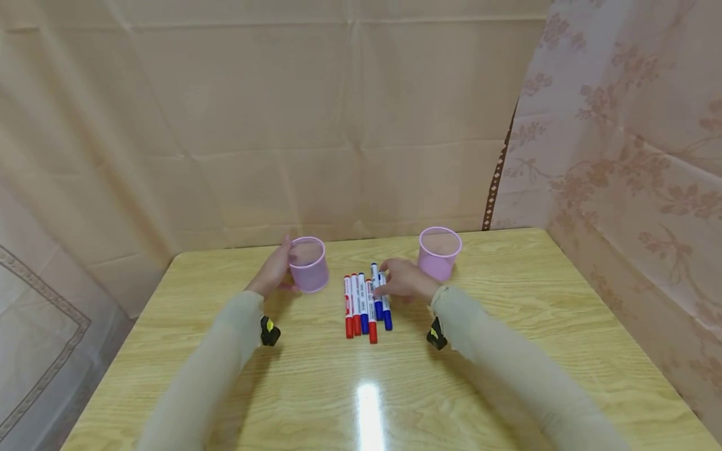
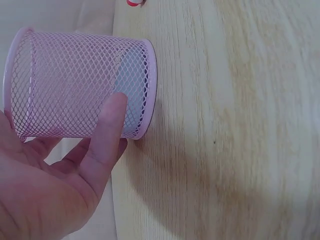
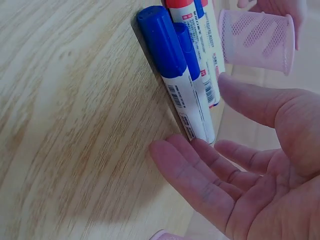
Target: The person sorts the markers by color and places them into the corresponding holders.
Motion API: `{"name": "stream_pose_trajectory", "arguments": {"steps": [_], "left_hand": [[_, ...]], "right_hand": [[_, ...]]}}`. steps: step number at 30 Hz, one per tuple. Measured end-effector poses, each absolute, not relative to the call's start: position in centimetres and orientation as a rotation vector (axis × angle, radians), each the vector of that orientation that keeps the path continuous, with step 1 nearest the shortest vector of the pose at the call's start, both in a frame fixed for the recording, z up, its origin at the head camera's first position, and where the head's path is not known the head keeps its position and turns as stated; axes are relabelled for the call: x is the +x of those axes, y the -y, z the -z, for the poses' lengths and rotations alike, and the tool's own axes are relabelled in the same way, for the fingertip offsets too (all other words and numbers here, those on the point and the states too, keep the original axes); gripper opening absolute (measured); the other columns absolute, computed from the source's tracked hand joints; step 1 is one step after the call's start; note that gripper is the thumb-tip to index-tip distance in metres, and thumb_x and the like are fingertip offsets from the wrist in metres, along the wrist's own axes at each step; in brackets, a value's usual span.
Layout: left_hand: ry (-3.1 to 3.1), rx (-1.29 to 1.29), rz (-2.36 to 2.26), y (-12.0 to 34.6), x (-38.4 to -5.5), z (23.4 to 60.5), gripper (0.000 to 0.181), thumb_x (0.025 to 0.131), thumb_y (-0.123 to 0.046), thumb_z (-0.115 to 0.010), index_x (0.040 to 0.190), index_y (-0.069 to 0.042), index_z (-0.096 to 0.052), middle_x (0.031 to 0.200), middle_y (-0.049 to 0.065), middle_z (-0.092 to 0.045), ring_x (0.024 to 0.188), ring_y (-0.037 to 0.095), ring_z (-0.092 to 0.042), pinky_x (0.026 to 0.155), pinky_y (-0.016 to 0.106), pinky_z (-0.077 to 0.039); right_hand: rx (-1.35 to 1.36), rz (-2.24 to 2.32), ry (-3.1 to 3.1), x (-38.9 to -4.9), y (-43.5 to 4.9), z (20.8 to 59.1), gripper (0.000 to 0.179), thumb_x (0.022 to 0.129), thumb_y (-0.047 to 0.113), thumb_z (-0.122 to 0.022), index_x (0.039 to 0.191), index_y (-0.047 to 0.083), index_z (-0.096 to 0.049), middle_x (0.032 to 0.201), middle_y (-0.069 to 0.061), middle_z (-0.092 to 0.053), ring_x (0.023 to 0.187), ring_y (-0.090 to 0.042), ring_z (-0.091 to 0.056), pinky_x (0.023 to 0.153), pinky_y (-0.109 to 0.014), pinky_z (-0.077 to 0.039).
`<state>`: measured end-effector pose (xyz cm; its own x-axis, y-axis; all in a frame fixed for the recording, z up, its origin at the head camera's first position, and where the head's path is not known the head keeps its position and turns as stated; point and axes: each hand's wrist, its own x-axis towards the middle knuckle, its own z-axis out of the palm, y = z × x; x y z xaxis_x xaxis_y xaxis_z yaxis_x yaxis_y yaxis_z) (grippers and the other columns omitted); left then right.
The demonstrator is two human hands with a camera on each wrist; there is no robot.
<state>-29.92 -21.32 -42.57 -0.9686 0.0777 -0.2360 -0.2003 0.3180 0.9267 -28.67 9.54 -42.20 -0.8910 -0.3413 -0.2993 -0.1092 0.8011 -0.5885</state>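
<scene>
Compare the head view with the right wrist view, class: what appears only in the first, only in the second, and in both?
Head only: sleeves, black wrist devices, floral cloth. Right wrist only: visible barcodes on the markers. Both: markers, right hand, left hand, left pink cup, table, and right pink cup (a rim sliver from the wrist).

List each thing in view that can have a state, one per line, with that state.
Left cup: upright, no markers showing inside.
Right cup: upright, no markers showing inside.
Red markers: three, capped, lying down.
Blue markers: three, capped, lying down.
Left grip: holding the left cup.
Right grip: open, fingers by a blue marker's uncapped end; contact unclear.
Cloth: hanging, creased.
</scene>
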Motion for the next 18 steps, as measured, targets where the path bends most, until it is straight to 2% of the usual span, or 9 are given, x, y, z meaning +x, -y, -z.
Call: {"name": "stream_pose_trajectory", "arguments": {"steps": [5, 10, 14, 18], "left_hand": [[-2.320, -0.104, -1.725, 21.4, -30.3, 42.9, 0.079, 0.105, -0.063, -0.013, 0.158, -0.006, -0.029, 0.156, 0.029, -0.031, 0.138, 0.047, -0.038, 0.078, 0.050, -0.061], [-2.313, -0.081, -1.707, 21.5, -30.5, 43.1, 0.082, 0.105, -0.064, -0.012, 0.154, -0.002, -0.036, 0.154, 0.027, -0.036, 0.136, 0.048, -0.040, 0.081, 0.050, -0.060], [-2.312, -0.073, -1.707, 21.3, -30.5, 43.3, 0.080, 0.106, -0.062, -0.012, 0.152, -0.002, -0.038, 0.153, 0.028, -0.036, 0.137, 0.048, -0.038, 0.081, 0.051, -0.059], [-2.311, -0.095, -1.709, 21.0, -30.4, 43.3, 0.078, 0.106, -0.060, -0.011, 0.151, -0.003, -0.040, 0.152, 0.026, -0.037, 0.138, 0.045, -0.037, 0.081, 0.052, -0.059]], "right_hand": [[-0.317, 0.752, -2.615, -28.7, -8.9, 42.1, 0.064, 0.089, 0.024, -0.081, 0.142, 0.003, -0.052, 0.117, -0.014, -0.064, 0.067, -0.025, -0.067, 0.055, -0.036, -0.059], [-0.321, 0.741, -2.658, -29.0, -8.6, 42.4, 0.056, 0.088, 0.009, -0.078, 0.138, 0.000, -0.054, 0.105, -0.014, -0.065, 0.067, -0.021, -0.066, 0.055, -0.030, -0.057], [-0.258, 0.794, -2.639, -29.3, -8.5, 42.8, 0.056, 0.087, 0.004, -0.076, 0.137, -0.001, -0.053, 0.102, -0.014, -0.064, 0.063, -0.020, -0.068, 0.052, -0.029, -0.057], [-0.209, 0.831, -2.609, -29.5, -8.4, 43.1, 0.059, 0.086, 0.003, -0.076, 0.139, 0.000, -0.051, 0.106, -0.015, -0.062, 0.064, -0.021, -0.068, 0.052, -0.030, -0.058]]}}
